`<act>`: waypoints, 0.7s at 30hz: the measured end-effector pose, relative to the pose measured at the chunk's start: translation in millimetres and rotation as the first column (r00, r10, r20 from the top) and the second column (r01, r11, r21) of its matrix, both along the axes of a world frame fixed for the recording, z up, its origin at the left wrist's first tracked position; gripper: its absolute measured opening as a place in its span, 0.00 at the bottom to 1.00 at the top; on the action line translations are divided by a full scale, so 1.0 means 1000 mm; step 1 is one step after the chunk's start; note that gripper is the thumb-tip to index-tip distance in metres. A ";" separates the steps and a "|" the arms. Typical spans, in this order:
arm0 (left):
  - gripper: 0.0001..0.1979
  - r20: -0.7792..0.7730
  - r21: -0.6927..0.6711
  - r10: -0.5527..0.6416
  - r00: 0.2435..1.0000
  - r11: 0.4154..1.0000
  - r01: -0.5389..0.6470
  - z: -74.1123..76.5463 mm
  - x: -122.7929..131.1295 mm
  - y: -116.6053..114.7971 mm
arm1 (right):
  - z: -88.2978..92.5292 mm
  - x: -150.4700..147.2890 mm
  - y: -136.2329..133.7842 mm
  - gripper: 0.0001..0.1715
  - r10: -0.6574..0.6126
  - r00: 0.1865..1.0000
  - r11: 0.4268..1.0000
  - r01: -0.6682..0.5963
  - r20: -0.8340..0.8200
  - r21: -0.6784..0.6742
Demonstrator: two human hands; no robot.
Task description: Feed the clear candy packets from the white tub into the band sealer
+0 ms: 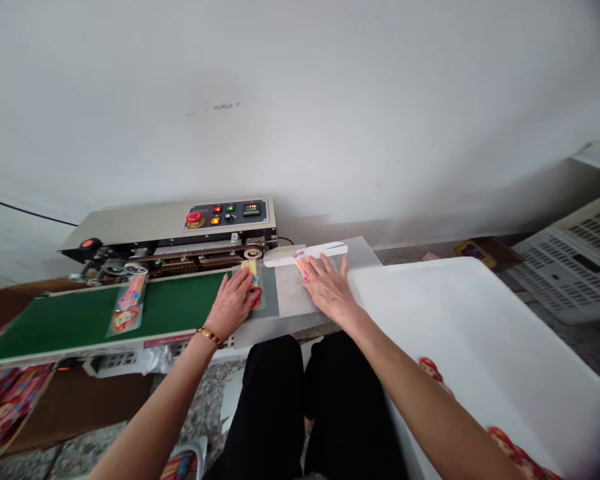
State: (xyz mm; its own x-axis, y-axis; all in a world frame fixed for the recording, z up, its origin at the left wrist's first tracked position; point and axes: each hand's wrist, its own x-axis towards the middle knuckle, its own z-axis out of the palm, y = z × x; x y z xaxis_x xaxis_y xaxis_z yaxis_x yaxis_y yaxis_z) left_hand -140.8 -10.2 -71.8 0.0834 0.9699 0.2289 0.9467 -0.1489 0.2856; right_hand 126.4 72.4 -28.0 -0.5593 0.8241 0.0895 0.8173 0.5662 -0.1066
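Note:
My left hand [234, 300] lies with its fingers stretched over a clear packet [251, 267] at the right end of the green conveyor belt [180, 303]. Yellow and red contents show through that packet, partly hidden by the fingers. To the right, my right hand [330, 287] rests flat, fingers spread, over a second packet [301, 261] with pink printing, on the pale feeding plate [293, 297]. Most of this packet is under the hand. Farther left on the belt lies another packet [129, 305] with a red-haired figure. The band sealing machine [170, 227] stands behind the belt.
A control panel [227, 215] with a red stop button and lit switches faces me. On the white table [430, 300] at right lie several red-haired figures [505, 440]. A cardboard box [95, 407] holds packets at lower left. White crates [575, 253] stand at far right.

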 end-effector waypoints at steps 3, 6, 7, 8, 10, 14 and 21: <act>0.21 -0.013 -0.001 0.072 0.997 0.997 -0.072 0.000 -0.032 -0.012 | -0.007 -0.034 -0.010 0.28 0.015 0.997 1.000 -0.014 -0.078 0.011; 0.19 -0.031 0.069 0.177 0.984 0.982 -0.175 0.005 -0.034 -0.016 | -0.009 -0.064 -0.019 0.28 0.013 0.988 1.000 -0.009 -0.151 0.024; 0.19 -0.025 0.097 0.174 0.984 0.981 -0.170 0.007 -0.025 -0.014 | -0.009 -0.070 -0.021 0.27 0.013 0.985 1.000 -0.009 -0.170 0.026; 0.19 -0.016 0.115 0.141 0.990 0.984 -0.139 0.009 -0.012 -0.010 | -0.008 -0.073 -0.022 0.27 0.016 0.983 1.000 -0.012 -0.184 0.027; 0.20 0.008 0.113 0.034 0.999 0.993 -0.034 0.011 0.022 0.001 | -0.004 -0.069 -0.022 0.25 0.016 0.982 1.000 -0.013 -0.188 0.022; 0.24 0.015 0.050 -0.070 0.997 0.996 0.069 0.011 0.069 0.020 | 0.009 -0.027 -0.019 0.23 -0.041 0.995 0.999 0.040 -0.094 -0.006; 0.23 0.008 0.008 -0.144 0.990 0.990 0.144 0.006 0.021 0.024 | -0.007 0.117 -0.056 0.24 -0.259 0.964 0.958 0.265 -0.063 0.108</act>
